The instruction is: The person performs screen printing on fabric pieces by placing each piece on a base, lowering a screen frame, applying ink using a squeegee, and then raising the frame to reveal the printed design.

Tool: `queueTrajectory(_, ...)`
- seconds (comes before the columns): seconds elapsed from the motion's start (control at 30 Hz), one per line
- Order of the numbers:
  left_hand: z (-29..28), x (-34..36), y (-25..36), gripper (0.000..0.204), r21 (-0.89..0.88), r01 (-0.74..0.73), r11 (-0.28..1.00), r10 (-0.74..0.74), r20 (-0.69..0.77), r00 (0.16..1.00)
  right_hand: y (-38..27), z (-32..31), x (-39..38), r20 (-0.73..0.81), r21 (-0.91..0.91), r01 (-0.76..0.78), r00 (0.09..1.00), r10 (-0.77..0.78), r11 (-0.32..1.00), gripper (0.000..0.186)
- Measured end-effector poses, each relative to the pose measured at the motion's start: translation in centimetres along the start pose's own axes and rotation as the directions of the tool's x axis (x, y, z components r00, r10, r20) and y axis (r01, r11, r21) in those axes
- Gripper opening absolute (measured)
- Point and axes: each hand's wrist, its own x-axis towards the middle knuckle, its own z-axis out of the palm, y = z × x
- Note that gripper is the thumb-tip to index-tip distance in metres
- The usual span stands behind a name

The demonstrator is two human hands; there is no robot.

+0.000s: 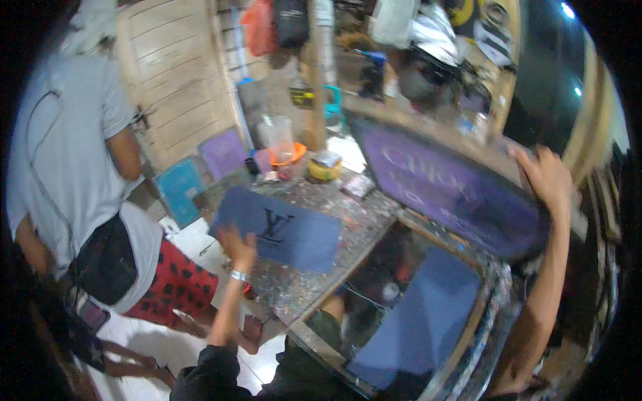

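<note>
A dark blue rectangular sheet (304,244) with a black printed mark lies on the paint-spattered tabletop (287,294). My left hand (237,250), a band at its wrist, rests at the sheet's near left edge, its blurred fingers spread and thumb apart. At the right, my right hand (543,177) grips the upper edge of a screen printing frame (455,187), which stands tilted up, purple mesh with pale lettering. Below that frame, a second plain blue sheet (421,321) lies over part of a framed glass-like surface (374,277).
Left of me stands a person in a grey shirt (73,154), back turned. Smaller teal (179,190) and purple panels (224,154) lean beyond the table. A clear jug (277,137), an orange dish and a yellow tape roll (325,168) sit at its far edge.
</note>
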Motion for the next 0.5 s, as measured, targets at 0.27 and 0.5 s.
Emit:
queueTrajectory(0.27,-17.9,-8.7,24.8,0.065,-0.631,0.755,-0.179,0.482,0.613,0.626,-2.7,3.2,-22.6,-0.048,0.010,0.195,0.980,-0.195,0.981,0.045)
queueTrajectory(0.5,-14.7,-17.9,16.3,0.049,-0.062,0.985,-0.161,0.372,0.921,0.119,-1.6,12.1,-31.8,0.534,0.264,0.232,0.773,-0.342,0.936,0.036)
